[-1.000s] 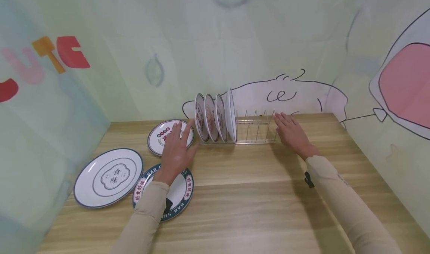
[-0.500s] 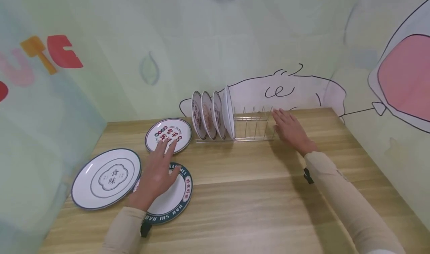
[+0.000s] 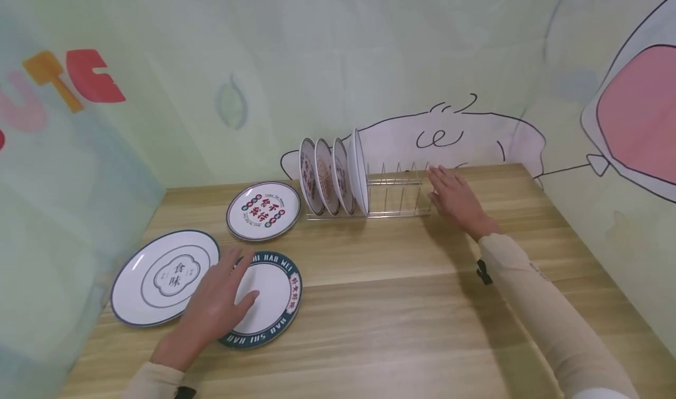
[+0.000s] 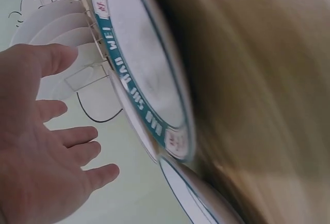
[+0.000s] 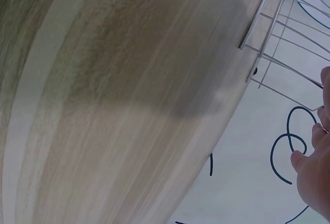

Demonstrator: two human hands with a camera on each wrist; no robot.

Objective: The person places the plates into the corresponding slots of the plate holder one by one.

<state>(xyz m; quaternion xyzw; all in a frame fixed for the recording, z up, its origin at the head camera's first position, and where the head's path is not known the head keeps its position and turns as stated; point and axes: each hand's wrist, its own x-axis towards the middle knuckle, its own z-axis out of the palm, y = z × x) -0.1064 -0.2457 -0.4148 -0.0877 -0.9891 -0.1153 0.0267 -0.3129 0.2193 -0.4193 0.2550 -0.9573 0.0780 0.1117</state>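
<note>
My left hand (image 3: 213, 299) hovers with spread fingers over the left part of a green-rimmed plate (image 3: 271, 296), holding nothing. In the left wrist view that plate's rim shows beside the palm. Beyond it lies a small white plate (image 3: 263, 211) with red characters. Left of the hand rests a large blue-rimmed white dish (image 3: 153, 281), partly covered by the fingers. My right hand (image 3: 458, 200) has its fingertips right at the right end of a wire dish rack (image 3: 398, 214). In the rack's left part stand several plates on edge, the rightmost a larger white one (image 3: 359, 173).
All of this stands on a wood-grain table (image 3: 380, 323). The rack is close to the back wall cloth (image 3: 274, 64), which has printed drawings. Its right-hand slots hold no plates. Another patterned cloth (image 3: 623, 123) bounds the right side.
My left hand has drawn back from beside the racked plates, over the small plate, to the left and nearer me. The right hand stays at the rack's end. The view has shifted slightly.
</note>
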